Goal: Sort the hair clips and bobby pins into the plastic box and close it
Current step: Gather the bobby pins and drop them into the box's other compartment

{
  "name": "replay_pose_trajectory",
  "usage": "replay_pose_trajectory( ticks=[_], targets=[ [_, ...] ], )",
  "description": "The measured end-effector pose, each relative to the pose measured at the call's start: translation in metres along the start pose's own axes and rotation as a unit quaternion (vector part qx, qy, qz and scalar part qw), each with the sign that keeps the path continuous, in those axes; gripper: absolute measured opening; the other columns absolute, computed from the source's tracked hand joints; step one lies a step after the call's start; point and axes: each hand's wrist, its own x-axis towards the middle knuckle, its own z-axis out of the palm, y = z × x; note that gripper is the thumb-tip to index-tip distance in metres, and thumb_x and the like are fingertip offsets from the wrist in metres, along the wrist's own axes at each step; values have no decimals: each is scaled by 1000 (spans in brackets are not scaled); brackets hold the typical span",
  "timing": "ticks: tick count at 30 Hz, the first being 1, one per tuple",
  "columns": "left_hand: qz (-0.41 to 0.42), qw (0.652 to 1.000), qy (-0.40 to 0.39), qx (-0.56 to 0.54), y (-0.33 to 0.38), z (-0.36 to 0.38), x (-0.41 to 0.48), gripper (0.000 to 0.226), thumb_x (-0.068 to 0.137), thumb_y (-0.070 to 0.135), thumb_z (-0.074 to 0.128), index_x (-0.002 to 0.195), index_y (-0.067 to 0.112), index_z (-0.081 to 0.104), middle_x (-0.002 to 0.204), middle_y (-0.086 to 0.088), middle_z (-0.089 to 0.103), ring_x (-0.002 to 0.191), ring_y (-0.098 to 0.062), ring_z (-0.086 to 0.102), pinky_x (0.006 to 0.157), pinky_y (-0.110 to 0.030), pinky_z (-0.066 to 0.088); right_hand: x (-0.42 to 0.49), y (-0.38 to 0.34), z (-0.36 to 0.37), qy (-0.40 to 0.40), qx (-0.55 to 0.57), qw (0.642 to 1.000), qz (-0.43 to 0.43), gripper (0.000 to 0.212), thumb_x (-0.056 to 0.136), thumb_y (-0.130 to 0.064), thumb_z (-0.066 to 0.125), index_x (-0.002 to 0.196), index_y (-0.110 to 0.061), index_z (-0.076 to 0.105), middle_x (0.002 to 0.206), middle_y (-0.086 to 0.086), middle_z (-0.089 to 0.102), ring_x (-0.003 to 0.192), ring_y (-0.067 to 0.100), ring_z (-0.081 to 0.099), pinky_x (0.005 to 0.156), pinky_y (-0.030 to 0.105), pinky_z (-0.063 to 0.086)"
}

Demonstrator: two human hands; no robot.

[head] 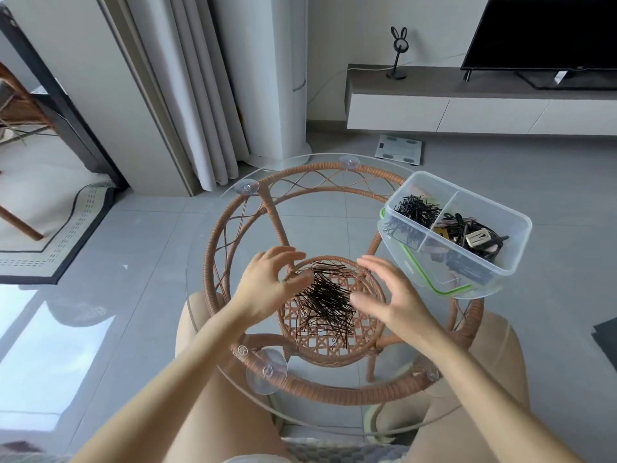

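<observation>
A loose pile of dark bobby pins (325, 300) lies on the round glass tabletop (213, 329), in front of me. My left hand (267, 282) is at the pile's left edge, fingers relaxed, fingertips touching the pins. At the pile's right edge my right hand (387, 292) has its fingers straight. The clear plastic box (510, 252) stands open at the table's right. Its left compartment holds black bobby pins (414, 212), its right one holds hair clips (474, 237). The box sits on its green-rimmed lid (430, 279).
A rattan frame (334, 392) carries the glass on suction cups (266, 370). My knees are below the table. On the floor beyond lie a bathroom scale (399, 150) and a rug (60, 235); a TV cabinet (467, 108) runs along the far wall.
</observation>
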Motion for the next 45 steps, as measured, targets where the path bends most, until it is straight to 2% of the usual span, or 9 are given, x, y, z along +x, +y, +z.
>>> replay_pose_trajectory(
  ticks=[3, 6, 13, 21, 24, 34, 38, 41, 45],
  targets=[
    [31, 962, -133, 237, 1, -5, -12, 99, 61, 76, 53, 144, 37, 17, 151, 1, 24, 137, -21, 21, 113, -45, 23, -5, 6, -4, -102, -311, 944, -30, 102, 70, -58, 66, 146, -27, 8, 154, -13, 8, 141, 9, 6, 115, 36, 9],
    [55, 937, -125, 323, 8, 8, -19, 112, 59, 75, 60, 146, 29, 7, 146, -3, 27, 133, -23, 26, 112, -41, 27, -2, 8, 10, -64, -404, 910, -73, 110, 64, -72, 58, 147, -20, 7, 154, -5, 16, 140, 17, 13, 115, 38, 12],
    [57, 954, -84, 281, 15, 21, -9, 71, 69, 51, 71, 124, 12, 49, 119, -5, 50, 108, -21, 47, 91, -30, 42, 16, 1, 35, 2, -308, 944, -116, 64, 80, -39, 65, 133, -9, 44, 125, 7, 53, 119, 24, 42, 103, 36, 36],
    [73, 957, -95, 265, 18, 9, 4, 32, 83, 37, 63, 105, 14, 65, 102, -4, 65, 98, -22, 58, 82, -32, 49, 21, 2, 23, -4, -248, 953, -172, 24, 85, -13, 62, 106, -3, 68, 95, 13, 68, 92, 27, 60, 84, 32, 46],
    [73, 956, -114, 262, 21, 4, 6, 28, 87, 30, 59, 109, 13, 64, 107, -5, 66, 98, -22, 60, 84, -31, 49, 24, 4, 14, -11, -224, 960, -167, 18, 84, -14, 64, 97, -4, 72, 87, 13, 70, 84, 27, 62, 81, 39, 50],
    [52, 979, -82, 180, 19, -17, 6, 25, 88, 24, 58, 106, 10, 69, 104, -6, 71, 90, -19, 66, 80, -25, 52, 24, -8, -20, 65, -116, 987, -90, 15, 83, -16, 65, 95, -9, 73, 93, 4, 73, 83, 10, 64, 79, 17, 48],
    [34, 989, -54, 137, 21, -22, 11, 24, 86, 25, 61, 103, 11, 70, 101, -5, 73, 86, -16, 67, 75, -19, 50, 25, -17, -38, 102, -94, 987, -84, 16, 83, -17, 66, 97, -9, 72, 80, -6, 69, 65, -6, 60, 65, 3, 45],
    [33, 993, -37, 107, 27, -25, 15, 21, 85, 24, 63, 100, 11, 72, 97, -6, 74, 78, -13, 65, 69, -18, 48, 31, -22, -59, 148, -64, 984, -74, 13, 82, -15, 66, 92, -9, 73, 67, -12, 65, 56, -6, 58, 58, 8, 45],
    [43, 995, -31, 86, 35, -27, 21, 22, 85, 25, 63, 99, 11, 72, 96, -5, 74, 73, -10, 61, 65, -13, 44, 46, -25, -98, 215, -59, 974, -30, 8, 82, -13, 66, 84, -8, 73, 64, 3, 66, 49, 0, 53, 60, 23, 46]
  ],
)
